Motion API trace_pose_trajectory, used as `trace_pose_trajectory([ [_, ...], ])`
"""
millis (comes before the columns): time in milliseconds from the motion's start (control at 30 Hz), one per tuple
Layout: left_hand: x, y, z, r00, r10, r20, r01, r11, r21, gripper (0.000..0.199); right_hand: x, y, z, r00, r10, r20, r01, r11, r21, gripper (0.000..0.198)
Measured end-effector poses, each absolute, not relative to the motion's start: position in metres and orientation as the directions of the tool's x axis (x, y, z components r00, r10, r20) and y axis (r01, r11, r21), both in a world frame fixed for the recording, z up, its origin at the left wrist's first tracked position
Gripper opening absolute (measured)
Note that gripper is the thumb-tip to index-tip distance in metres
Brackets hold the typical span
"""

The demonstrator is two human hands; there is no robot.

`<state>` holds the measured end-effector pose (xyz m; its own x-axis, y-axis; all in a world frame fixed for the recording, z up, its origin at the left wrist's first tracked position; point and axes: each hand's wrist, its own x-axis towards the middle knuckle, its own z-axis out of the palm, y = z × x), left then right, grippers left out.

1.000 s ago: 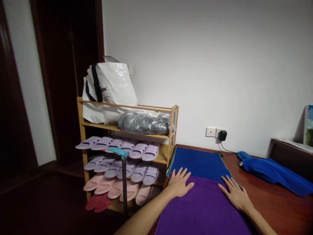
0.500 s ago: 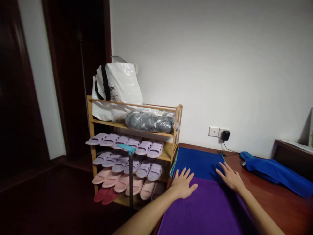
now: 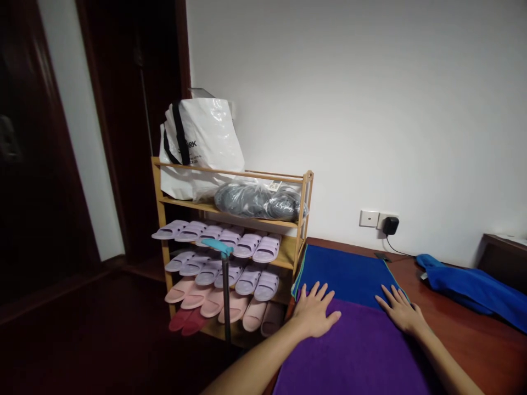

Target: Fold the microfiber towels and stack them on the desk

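Observation:
A purple towel (image 3: 362,351) lies flat along the wooden table, and a blue towel (image 3: 341,269) with a green edge shows beyond it. My left hand (image 3: 315,312) rests with fingers spread near the left side, its fingertips where purple meets blue. On the right side, my right hand (image 3: 401,310) is also spread flat, its fingers over the blue part and the towel's right edge. Neither hand grips anything. Whether the purple and blue parts are separate towels cannot be made out.
Left of the table stands a wooden shoe rack (image 3: 307,203) with several slippers (image 3: 247,244), a white bag (image 3: 209,131) and a plastic-wrapped grey bundle (image 3: 259,202). A turquoise-topped pole (image 3: 225,291) stands before it. A blue cloth (image 3: 469,285) and plugged-in charger (image 3: 391,225) are at right.
My right hand has come down onto the towel's right edge. My left hand stays spread on the left side. The view has shifted slightly, so everything sits a little further right.

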<state>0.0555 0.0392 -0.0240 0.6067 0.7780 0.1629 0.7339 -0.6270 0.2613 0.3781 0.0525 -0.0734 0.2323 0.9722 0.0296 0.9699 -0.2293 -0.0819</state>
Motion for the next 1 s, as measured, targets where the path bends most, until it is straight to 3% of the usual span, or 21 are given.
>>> trace_pose_trajectory([
  [367,0.049,0.017,-0.021,0.619,0.770,0.154,0.733,-0.637,0.240,0.064,0.370,0.029,-0.069,0.269,0.962,0.035,0.959,-0.265,-0.105,0.068],
  [700,0.045,-0.019,-0.017,0.621,0.776,0.108,0.743,-0.627,0.235,0.065,0.352,-0.019,-0.052,0.271,0.949,0.163,0.962,-0.260,-0.084,0.069],
  [833,0.024,-0.027,-0.008,0.663,0.738,0.128,0.687,-0.667,0.290,0.060,0.354,-0.057,-0.044,0.143,0.952,0.269,0.989,-0.128,-0.072,0.062],
  [933,0.001,-0.020,-0.001,0.618,0.748,0.240,0.682,-0.663,0.309,0.043,0.370,-0.085,-0.047,-0.004,0.968,0.250,0.985,0.046,-0.165,0.056],
  [1000,-0.012,-0.011,0.003,0.576,0.772,0.268,0.704,-0.635,0.317,0.029,0.384,-0.096,-0.050,-0.017,0.969,0.245,0.971,0.075,-0.228,0.053],
])
